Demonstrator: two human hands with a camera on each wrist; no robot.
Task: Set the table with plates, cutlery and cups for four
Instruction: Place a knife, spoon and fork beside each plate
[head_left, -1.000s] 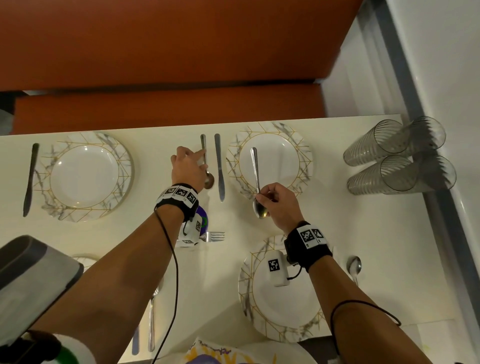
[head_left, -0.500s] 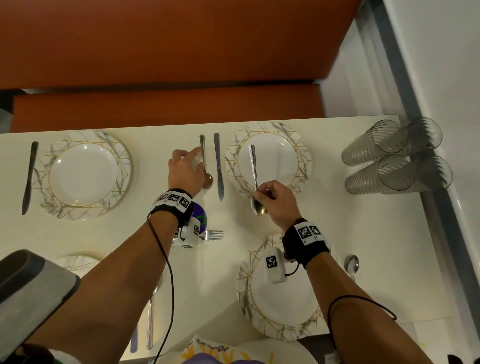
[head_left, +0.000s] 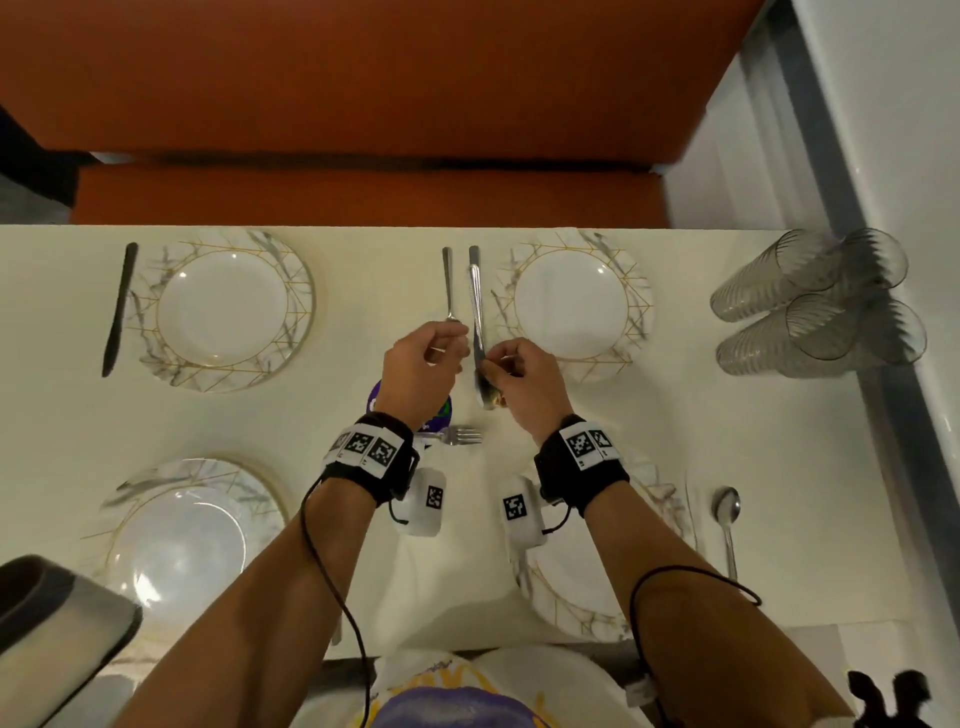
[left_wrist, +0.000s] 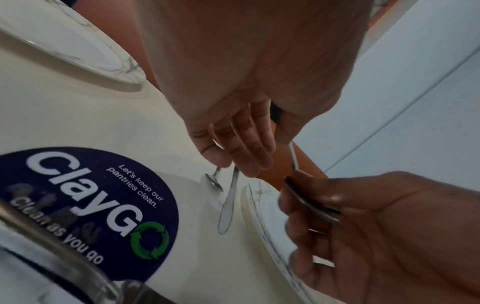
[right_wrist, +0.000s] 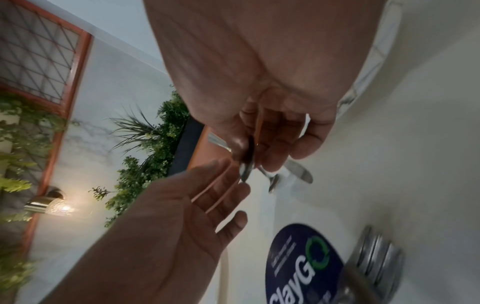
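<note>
My right hand (head_left: 498, 361) pinches a steel spoon (head_left: 477, 312) near its bowl. The spoon hangs over the table knife (head_left: 474, 254), just left of the far right plate (head_left: 636, 312). In the right wrist view the thumb and fingers of the right hand (right_wrist: 249, 152) clamp the spoon. Close beside it, my left hand (head_left: 441, 348) holds nothing; its fingers (right_wrist: 221, 185) are straight and reach toward the held spoon. Another spoon (left_wrist: 214, 183) and the knife (left_wrist: 228, 205) lie on the table under the left hand (left_wrist: 233, 156). Three more plates are laid: far left (head_left: 291, 317), near left (head_left: 156, 483), near right (head_left: 582, 613).
Two stacks of clear cups (head_left: 810, 301) lie on their sides at the far right, near the table's edge. A black knife (head_left: 119, 309) lies left of the far left plate. A fork (head_left: 460, 435) and a purple sticker (head_left: 447, 410) sit mid-table; a spoon (head_left: 724, 514) lies near right.
My right hand carried its spoon left, off the far right plate and over the knife. My left hand left the spoon on the table and shifted right, toward the right hand.
</note>
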